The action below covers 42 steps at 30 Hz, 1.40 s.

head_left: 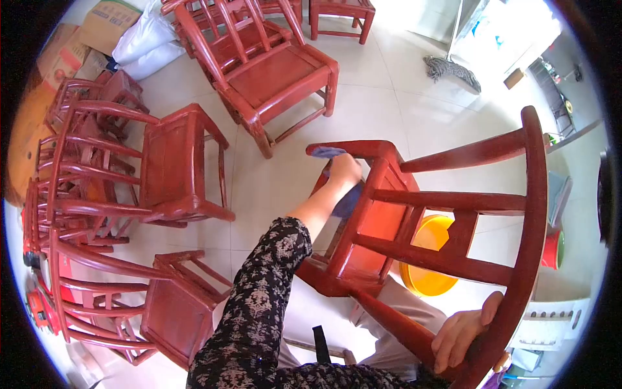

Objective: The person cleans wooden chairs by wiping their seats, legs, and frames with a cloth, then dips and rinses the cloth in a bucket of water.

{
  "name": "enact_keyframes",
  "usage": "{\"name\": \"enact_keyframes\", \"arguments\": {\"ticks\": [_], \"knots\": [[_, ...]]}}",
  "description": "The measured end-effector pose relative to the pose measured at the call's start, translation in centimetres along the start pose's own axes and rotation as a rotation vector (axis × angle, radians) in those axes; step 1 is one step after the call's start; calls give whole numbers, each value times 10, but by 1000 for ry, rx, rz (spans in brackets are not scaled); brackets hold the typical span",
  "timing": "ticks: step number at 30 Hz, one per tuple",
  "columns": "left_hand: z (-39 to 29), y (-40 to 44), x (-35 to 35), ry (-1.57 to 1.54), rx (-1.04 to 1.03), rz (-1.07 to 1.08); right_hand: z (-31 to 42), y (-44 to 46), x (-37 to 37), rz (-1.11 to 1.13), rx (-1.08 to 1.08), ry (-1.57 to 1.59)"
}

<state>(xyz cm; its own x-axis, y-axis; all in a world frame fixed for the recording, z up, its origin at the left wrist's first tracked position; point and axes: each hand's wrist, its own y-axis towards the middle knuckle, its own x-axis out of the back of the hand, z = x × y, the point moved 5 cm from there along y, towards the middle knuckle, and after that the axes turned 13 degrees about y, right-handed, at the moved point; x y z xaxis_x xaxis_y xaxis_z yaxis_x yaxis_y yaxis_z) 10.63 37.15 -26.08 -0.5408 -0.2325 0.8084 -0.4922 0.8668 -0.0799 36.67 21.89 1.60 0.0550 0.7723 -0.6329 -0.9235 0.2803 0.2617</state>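
Note:
A red wooden chair [383,223] is tipped on its side in front of me, its slatted back toward the right. My left hand [345,170] is closed around a blue-grey cloth [348,202], pressed against the chair's leg and rail area beside the seat. Part of the cloth shows above the hand, over the leg; its fingertips are partly hidden. My right hand [463,334] is wrapped round the chair's back frame near its lower end, fingers over the wood.
A yellow bucket [424,285] stands behind the chair back. To the left are several red chairs [172,162], with another chair [278,78] at the top. A mop [451,72] rests at upper right. White sacks [149,48] and cardboard boxes [109,26] sit upper left.

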Motion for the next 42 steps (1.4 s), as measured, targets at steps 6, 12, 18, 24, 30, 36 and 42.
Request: {"name": "enact_keyframes", "arguments": {"ticks": [6,12,18,24,30,36,42], "knots": [[-6,1,-10,-415,-115,101,-11,8,0,-11,97,119],[-62,-33,88,-886,-404,327,-23,13,-9,-192,220,156],[-33,-29,136,-737,-165,-45,-29,41,-26,-460,356,171],[16,-152,202,-121,-225,268,-30,59,-33,-522,288,-141],[19,-254,184,192,-467,243,-47,93,-40,-585,265,-296],[-10,-270,153,-391,-16,741,-81,99,-24,-671,219,-235],[7,-252,158,-316,-426,102,-131,16,0,-937,369,-754]]}}
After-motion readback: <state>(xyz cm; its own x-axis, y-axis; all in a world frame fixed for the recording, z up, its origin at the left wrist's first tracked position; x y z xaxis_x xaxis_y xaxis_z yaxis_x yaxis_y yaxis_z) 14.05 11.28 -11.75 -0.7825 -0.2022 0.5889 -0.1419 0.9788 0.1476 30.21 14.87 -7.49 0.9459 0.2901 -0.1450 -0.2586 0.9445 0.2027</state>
